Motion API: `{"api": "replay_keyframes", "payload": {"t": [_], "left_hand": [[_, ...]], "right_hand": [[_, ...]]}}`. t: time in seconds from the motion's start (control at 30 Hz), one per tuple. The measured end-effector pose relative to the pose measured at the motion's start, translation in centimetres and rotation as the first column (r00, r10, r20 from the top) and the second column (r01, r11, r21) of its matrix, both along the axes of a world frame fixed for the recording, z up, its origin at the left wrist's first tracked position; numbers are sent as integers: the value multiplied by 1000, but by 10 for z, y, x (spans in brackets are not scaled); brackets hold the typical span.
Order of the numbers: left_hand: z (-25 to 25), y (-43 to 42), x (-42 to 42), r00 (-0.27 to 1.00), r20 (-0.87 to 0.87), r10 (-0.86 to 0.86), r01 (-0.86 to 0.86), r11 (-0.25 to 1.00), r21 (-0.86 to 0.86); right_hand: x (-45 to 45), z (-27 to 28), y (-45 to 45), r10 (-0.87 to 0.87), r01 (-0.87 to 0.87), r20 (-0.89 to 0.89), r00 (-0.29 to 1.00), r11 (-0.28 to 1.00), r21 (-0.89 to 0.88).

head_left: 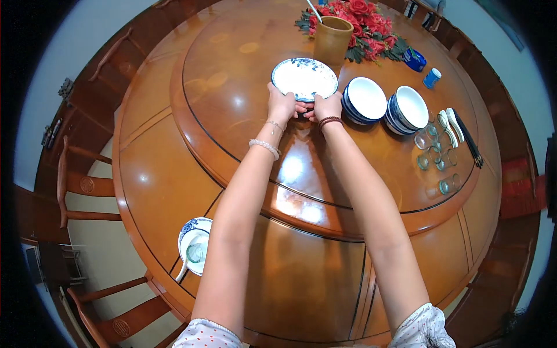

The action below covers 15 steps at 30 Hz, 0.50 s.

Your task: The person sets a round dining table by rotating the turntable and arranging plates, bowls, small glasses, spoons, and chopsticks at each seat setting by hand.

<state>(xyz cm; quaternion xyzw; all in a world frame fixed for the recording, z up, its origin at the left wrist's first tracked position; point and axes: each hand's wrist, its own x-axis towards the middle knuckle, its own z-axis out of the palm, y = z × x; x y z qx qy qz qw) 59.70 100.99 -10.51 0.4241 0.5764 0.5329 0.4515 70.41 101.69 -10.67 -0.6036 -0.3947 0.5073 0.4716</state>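
Observation:
A white plate with a blue floral rim is held between my two hands above the turntable. My left hand is closed on its lower left edge, thumb on top and fingers underneath. On the lower right edge my right hand grips in the same way. Just right of my right hand stands a stack of blue-and-white bowls, with a second bowl stack beside it. Whether more plates lie under the held one is hidden.
Behind the plate stand a brown cylindrical pot and red flowers. Several small glasses, white spoons and dark chopsticks lie to the right. A place setting sits at lower left. Wooden chairs surround the table.

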Motion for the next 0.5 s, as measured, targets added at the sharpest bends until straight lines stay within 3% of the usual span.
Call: {"api": "replay_keyframes", "payload": {"t": [0.07, 0.13, 0.27, 0.37, 0.5], "left_hand": [[-3, -9, 4, 999, 43, 9, -11, 999, 46], [-14, -33, 9, 996, 92, -19, -4, 969, 245], [-3, -149, 34, 986, 149, -69, 25, 959, 281], [-5, -251, 60, 951, 299, -74, 7, 975, 222], [-31, -384, 87, 960, 277, -36, 44, 999, -24]], "right_hand": [[4, -4, -5, 12, -11, -30, 999, 1000, 21], [13, -13, -31, 96, -72, -90, 991, 968, 241], [40, -14, -139, 157, -85, -178, 971, 931, 354], [62, -18, -242, 137, -51, -281, 950, 955, 292], [91, -45, -377, 38, -18, -230, 973, 996, 85]]}}
